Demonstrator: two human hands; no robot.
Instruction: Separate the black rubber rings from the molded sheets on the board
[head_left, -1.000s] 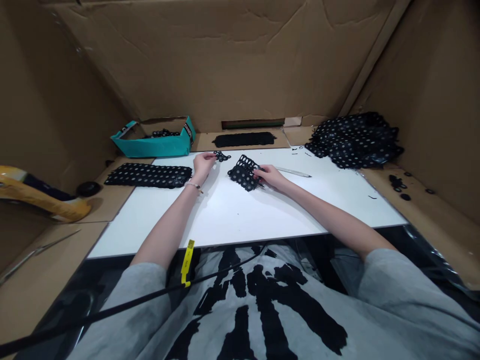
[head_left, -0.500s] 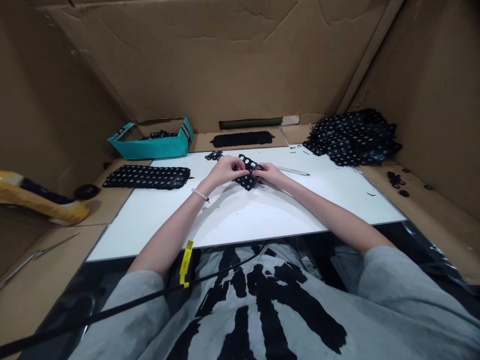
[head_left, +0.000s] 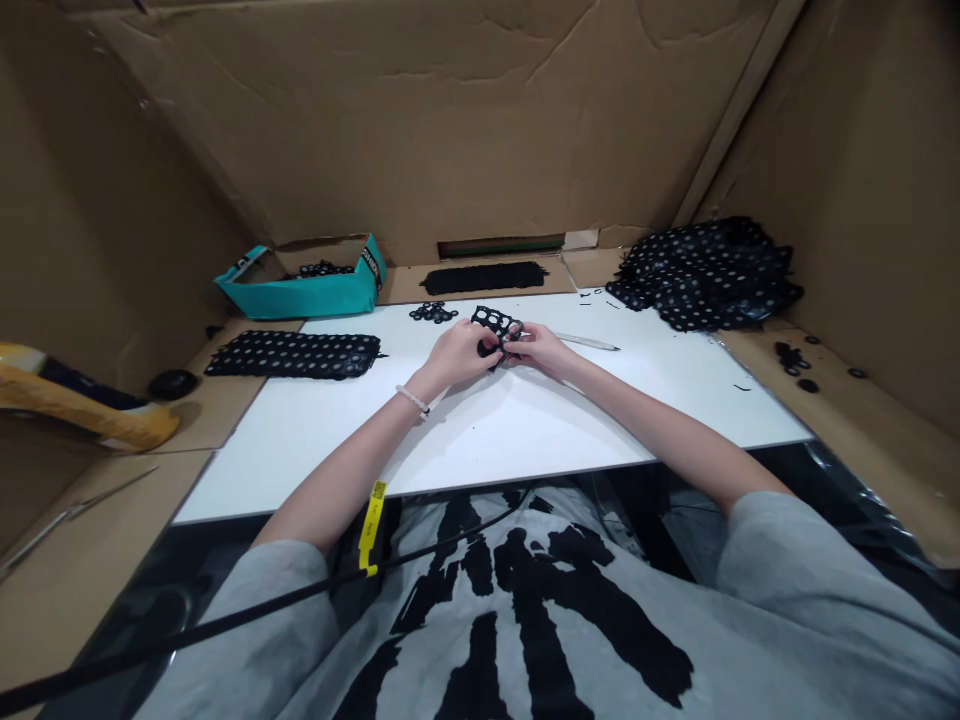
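Over the middle of the white board (head_left: 480,440), both hands hold a black perforated rubber sheet (head_left: 493,318). My left hand (head_left: 461,355) has its fingers closed on the sheet's left and lower part. From the right, the thumb and fingers of my right hand (head_left: 541,350) pinch its edge. A ring-like dark bit shows at the right fingertips, too small to make out well. Just behind my left hand lies a small heap of black rings (head_left: 433,313). A white pen (head_left: 589,342) rests to the right of my right hand.
A teal box (head_left: 300,298) with black rings stands back left, behind a dotted black sheet (head_left: 296,355). A dark strip (head_left: 486,278) lies at the back. Piled dotted sheets (head_left: 705,275) and loose black pieces (head_left: 789,360) are at right. Cardboard walls (head_left: 420,130) surround the board.
My left hand has shifted slightly right and down, turning over the sheet's lower part. The sheet now looks tilted and bunched, and more of the ring heap shows.
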